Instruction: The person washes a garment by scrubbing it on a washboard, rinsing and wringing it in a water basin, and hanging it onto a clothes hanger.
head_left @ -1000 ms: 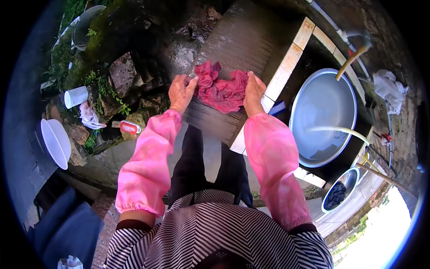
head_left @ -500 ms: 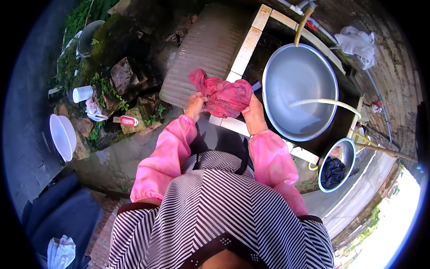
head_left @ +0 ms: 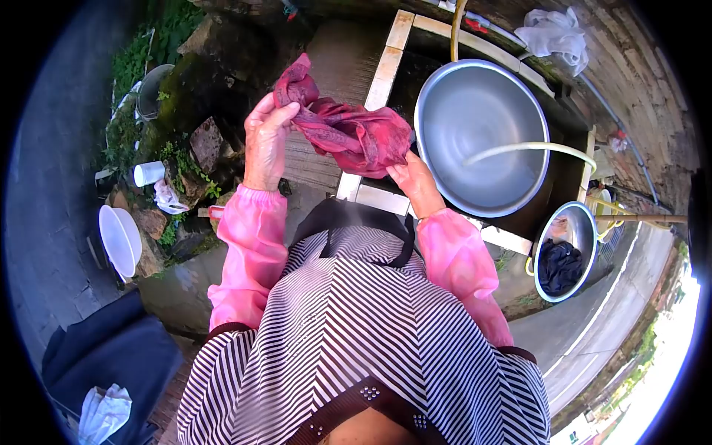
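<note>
A wet, dark-pink cloth (head_left: 356, 137) is stretched between my two hands, bunched and folded along its length. My left hand (head_left: 265, 141) pinches its upper left end, thumb on top. At its lower right end, my right hand (head_left: 417, 182) grips the fabric, its fingers partly hidden beneath. The cloth hangs above a ridged stone slab (head_left: 326, 159) and the tiled rim (head_left: 382, 78) of a basin. Just right of my right hand stands a large metal bowl (head_left: 482, 111) with a pale hose (head_left: 534, 148) reaching into it.
A smaller metal basin (head_left: 547, 230) at right holds dark cloth (head_left: 560, 265). A white plastic tub (head_left: 120, 241) and a white cup (head_left: 149, 173) sit among rocks at left. Dark fabric (head_left: 111, 356) lies lower left. White cloth (head_left: 552, 35) lies at upper right.
My left hand has risen and moved left, drawing the cloth out longer. My right hand keeps hold of the other end and has shifted slightly. The whole view has shifted a little.
</note>
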### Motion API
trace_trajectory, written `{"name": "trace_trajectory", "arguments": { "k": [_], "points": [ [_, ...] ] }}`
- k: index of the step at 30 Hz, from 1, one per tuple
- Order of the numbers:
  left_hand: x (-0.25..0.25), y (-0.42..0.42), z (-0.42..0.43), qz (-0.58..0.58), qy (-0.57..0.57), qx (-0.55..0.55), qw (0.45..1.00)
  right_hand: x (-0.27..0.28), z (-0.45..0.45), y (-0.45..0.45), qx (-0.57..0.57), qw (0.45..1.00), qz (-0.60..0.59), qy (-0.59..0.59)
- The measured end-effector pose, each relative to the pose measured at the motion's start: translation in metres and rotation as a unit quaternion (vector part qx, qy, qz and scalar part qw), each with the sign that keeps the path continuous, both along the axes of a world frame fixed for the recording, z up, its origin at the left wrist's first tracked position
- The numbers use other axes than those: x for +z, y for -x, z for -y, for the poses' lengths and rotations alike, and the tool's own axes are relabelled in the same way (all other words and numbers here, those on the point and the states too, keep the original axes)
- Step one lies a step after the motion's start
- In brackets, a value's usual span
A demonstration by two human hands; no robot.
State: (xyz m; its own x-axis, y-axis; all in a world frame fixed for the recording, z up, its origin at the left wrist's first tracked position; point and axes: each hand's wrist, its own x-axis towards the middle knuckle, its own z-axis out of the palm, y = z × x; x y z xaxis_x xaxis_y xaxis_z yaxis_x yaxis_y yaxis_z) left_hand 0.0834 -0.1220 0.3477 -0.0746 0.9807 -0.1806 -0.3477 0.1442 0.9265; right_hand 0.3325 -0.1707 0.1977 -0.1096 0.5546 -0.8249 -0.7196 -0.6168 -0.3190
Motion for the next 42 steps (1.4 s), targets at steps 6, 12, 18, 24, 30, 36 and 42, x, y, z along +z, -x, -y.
{"name": "trace_trajectory", "arguments": {
  "k": [6,12,18,24,30,36,42],
  "points": [
    [0.024,0.0,0.006,0.014,-0.007,0.021,1.0,0.023,0.008,0.0,0.059,0.972,0.18,-0.143],
    [0.044,0.008,0.01,0.054,-0.004,0.059,0.997,0.062,0.016,0.003,0.171,0.949,0.19,-0.185],
    [0.083,0.02,0.014,0.103,-0.071,0.043,0.991,0.083,0.018,0.036,0.224,0.882,0.258,-0.323],
    [0.121,0.021,0.02,0.076,-0.129,0.04,0.988,0.139,0.027,0.061,0.268,0.572,0.546,-0.55],
    [0.124,0.037,0.016,0.041,-0.179,0.085,0.979,0.156,-0.002,0.063,0.261,0.674,0.515,-0.461],
    [0.123,0.08,0.01,-0.154,-0.226,0.195,0.942,0.204,-0.028,0.027,0.121,0.753,0.437,-0.477],
    [0.095,0.086,-0.006,-0.111,-0.178,0.191,0.959,0.241,-0.051,0.047,0.101,0.857,0.258,-0.434]
  ]
}}
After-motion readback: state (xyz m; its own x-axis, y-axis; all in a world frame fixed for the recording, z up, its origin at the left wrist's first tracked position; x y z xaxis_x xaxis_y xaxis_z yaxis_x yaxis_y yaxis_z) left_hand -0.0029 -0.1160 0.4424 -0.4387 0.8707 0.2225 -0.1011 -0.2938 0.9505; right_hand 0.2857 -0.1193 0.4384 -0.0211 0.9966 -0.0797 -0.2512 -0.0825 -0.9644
